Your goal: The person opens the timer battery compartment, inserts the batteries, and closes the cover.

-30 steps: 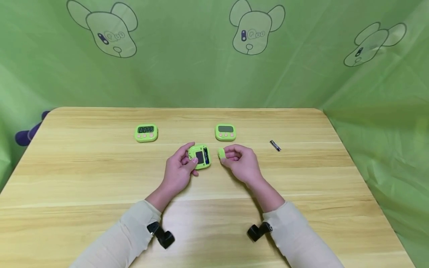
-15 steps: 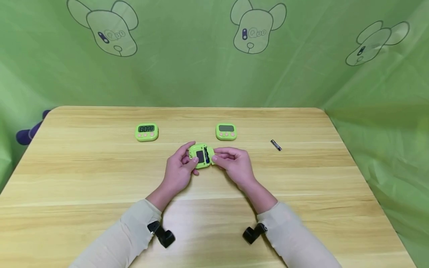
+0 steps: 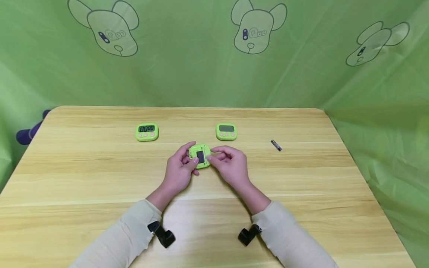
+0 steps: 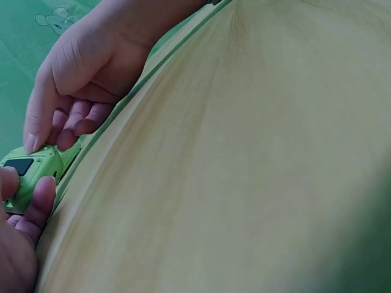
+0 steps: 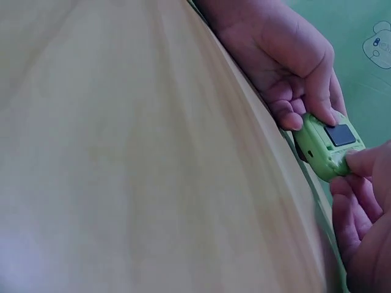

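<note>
Left hand (image 3: 177,169) and right hand (image 3: 231,165) grasp one rounded, plastic green timer (image 3: 201,155) between them, back upward.
Its underside is hidden; the right thumb, pinching one edge with the fingers, covers part of that end, while the left thumb lies by a smooth dark panel (image 5: 340,135). Beyond the right hand, a slim cylindrical battery (image 3: 276,145) lies on the wood-grained tabletop (image 3: 214,230), its markings too small to read.

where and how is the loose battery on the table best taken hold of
Probably by its middle, coming from straight above and pinching its two long sides: the battery is slim and lies flat, slanting across the table, with the blank-screen timer well apart.
</note>
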Available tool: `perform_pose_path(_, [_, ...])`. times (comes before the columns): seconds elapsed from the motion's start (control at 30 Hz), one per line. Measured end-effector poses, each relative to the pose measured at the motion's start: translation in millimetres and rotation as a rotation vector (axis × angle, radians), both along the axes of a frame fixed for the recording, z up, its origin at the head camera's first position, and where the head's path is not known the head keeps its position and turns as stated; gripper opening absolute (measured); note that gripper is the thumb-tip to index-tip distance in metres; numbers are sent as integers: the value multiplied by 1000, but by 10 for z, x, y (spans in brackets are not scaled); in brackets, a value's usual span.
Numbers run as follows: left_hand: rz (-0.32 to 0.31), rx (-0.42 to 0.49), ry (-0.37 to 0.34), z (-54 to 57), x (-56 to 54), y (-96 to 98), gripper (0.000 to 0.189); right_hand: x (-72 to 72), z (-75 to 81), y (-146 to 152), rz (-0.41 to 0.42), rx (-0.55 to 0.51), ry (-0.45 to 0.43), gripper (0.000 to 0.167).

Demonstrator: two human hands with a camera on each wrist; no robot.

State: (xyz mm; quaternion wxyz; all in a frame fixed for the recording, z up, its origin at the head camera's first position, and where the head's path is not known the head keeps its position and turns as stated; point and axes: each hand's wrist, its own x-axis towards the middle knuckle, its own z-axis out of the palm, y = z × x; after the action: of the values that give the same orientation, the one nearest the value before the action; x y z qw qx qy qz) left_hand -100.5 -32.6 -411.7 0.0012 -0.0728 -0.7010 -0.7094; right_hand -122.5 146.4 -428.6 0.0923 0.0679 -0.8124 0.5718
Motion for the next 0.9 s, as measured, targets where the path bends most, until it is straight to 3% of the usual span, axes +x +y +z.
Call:
perform_pose_path(0.13, [0,5,-7,-14,-8,3,48,17,-22,-13,34,3,147,20])
perform_pose_path(0.2, [4,14,-3,-106,-42,1,48,43,11,-30,48,9,200,19])
perform_pose_path(0.27, [7,23,0,-197,-76,-4,48,37,9,-28,65,-12,197,17])
perform_pose_path(0.37, [7,30,10,-327,-122,-15,49,1,25,-9,79,-85,43,18])
perform_pose_path(0.5, [-5,24,8,-313,-117,-31,49,-105,36,49,111,-211,-259,27])
perform_pose_path(0.63, [-18,20,1,-294,-103,-45,47,-198,92,83,163,-281,-473,31])
perform_pose_path(0.77, [-35,9,-3,-302,-98,-47,46,-250,124,101,168,-279,-571,30])
perform_pose_path(0.9, [-32,4,3,-315,-103,-44,47,-238,120,82,134,-266,-555,29])
